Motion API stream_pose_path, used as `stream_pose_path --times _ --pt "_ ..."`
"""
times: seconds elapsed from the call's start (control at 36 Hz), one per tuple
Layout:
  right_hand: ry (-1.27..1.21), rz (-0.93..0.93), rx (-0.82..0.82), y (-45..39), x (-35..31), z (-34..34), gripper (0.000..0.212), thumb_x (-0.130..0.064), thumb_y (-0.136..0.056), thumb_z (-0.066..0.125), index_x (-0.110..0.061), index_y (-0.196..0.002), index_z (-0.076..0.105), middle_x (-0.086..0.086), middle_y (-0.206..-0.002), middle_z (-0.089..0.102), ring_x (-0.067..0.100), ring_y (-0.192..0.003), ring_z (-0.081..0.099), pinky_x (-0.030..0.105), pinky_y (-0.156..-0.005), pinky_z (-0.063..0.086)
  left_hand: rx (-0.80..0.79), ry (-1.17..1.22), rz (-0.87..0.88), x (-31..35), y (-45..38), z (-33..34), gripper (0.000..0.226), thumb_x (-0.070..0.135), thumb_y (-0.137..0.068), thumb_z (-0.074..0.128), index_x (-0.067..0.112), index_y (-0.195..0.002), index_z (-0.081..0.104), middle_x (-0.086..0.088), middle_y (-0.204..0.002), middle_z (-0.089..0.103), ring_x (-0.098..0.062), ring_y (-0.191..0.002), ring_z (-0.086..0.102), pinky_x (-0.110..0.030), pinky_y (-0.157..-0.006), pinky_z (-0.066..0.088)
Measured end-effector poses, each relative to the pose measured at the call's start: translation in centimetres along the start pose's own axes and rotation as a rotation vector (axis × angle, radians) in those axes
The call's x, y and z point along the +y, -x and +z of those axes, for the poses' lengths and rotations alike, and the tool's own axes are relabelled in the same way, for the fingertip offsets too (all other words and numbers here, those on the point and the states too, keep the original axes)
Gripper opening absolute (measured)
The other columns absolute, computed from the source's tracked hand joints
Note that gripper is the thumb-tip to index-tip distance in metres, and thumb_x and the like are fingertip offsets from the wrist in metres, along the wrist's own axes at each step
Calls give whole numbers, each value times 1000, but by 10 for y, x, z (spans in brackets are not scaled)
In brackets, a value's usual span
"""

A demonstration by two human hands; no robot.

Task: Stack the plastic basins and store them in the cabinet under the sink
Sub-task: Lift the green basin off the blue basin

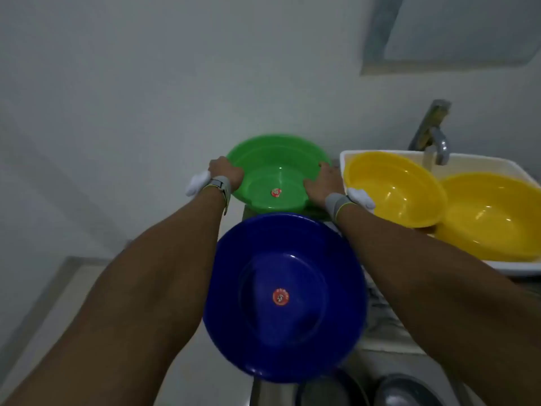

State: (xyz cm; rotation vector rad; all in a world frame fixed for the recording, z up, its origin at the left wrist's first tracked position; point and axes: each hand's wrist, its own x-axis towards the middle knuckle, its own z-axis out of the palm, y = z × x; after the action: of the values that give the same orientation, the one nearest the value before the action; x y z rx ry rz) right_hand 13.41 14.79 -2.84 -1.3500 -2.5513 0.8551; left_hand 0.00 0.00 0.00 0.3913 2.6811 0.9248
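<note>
A green basin (272, 168) with a red sticker inside stands at the back of the counter against the wall. My left hand (227, 172) grips its left rim and my right hand (325, 183) grips its right rim. A larger blue basin (287, 297) with a red sticker lies in front of it, between my forearms, overhanging the counter's left edge. Two yellow basins lie in the white sink (480, 164) at the right: a tilted one (395, 189) on the left and a wider one (491, 215) beside it.
A metal tap (433, 133) rises behind the sink. A white wall is close behind and to the left. The marbled counter (383, 326) shows at the right of the blue basin. Dark round objects (407, 391) sit low at the bottom right.
</note>
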Motion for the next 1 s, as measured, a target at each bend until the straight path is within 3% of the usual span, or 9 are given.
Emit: stream_pose_path --times 0.11,0.28,0.47,0.69,0.78,0.83,0.89,0.94,1.0 --pt "42 150 29 -23 7 22 72 -29 -89 56 -9 -150 24 17 -157 21 37 -143 27 42 -117 29 6 58 -57 -15 -33 21 38 6 -88 51 -4 -124 55 -21 -127 59 -37 -114 58 -36 -87 49" --pt "17 211 6 -42 14 38 83 -8 -91 56 -15 -155 3 14 -162 -1 35 -147 19 37 -116 27 92 147 -47 -25 -52 40 46 -1 -90 48 -1 -135 46 -20 -140 49 -35 -129 47 -36 -105 39" --pt "-66 166 76 -43 -2 12 83 -3 -91 50 -8 -155 -3 16 -162 5 32 -149 12 35 -120 18 100 278 -67 -20 -47 17 62 -1 -86 44 11 -146 38 -15 -147 44 -34 -133 45 -38 -110 41" --pt "-197 79 106 18 -20 -50 85 -3 -90 55 -2 -154 -1 17 -159 12 34 -142 30 32 -112 31 166 335 -8 4 21 -37 60 -1 -86 43 12 -144 41 -15 -143 47 -36 -127 49 -38 -103 47" --pt "-223 42 98 57 -12 -67 84 -5 -91 54 -2 -154 -1 17 -159 11 34 -142 30 32 -112 31 196 372 6 2 64 -52 52 -4 -84 43 8 -134 52 -10 -105 62 -34 -104 57 -35 -87 50" --pt "-237 19 100 83 -5 -76 83 -6 -91 54 -2 -154 -1 16 -159 11 34 -141 32 32 -111 31 211 378 14 -3 95 -60 39 -3 -82 45 7 -115 63 2 -80 53 -29 -92 53 -37 -81 50" --pt "-255 -10 106 127 11 -86 83 -5 -91 53 -3 -154 -1 16 -159 10 35 -140 33 32 -111 32 226 383 33 -14 141 -66 44 -1 -82 48 12 -122 61 -9 -105 64 -33 -102 58 -35 -86 51" --pt "-266 -25 101 147 21 -84 83 -5 -91 53 -3 -154 -2 15 -159 10 36 -140 33 34 -111 32 230 396 12 -25 162 -66 60 1 -83 51 14 -141 46 -15 -136 55 -36 -115 57 -33 -92 51" --pt "-263 -37 91 168 31 -79 84 -5 -90 53 -3 -154 -2 15 -159 10 36 -140 32 35 -112 31 222 403 3 -38 184 -62 64 2 -83 51 15 -145 41 -16 -142 50 -36 -118 56 -36 -96 51"
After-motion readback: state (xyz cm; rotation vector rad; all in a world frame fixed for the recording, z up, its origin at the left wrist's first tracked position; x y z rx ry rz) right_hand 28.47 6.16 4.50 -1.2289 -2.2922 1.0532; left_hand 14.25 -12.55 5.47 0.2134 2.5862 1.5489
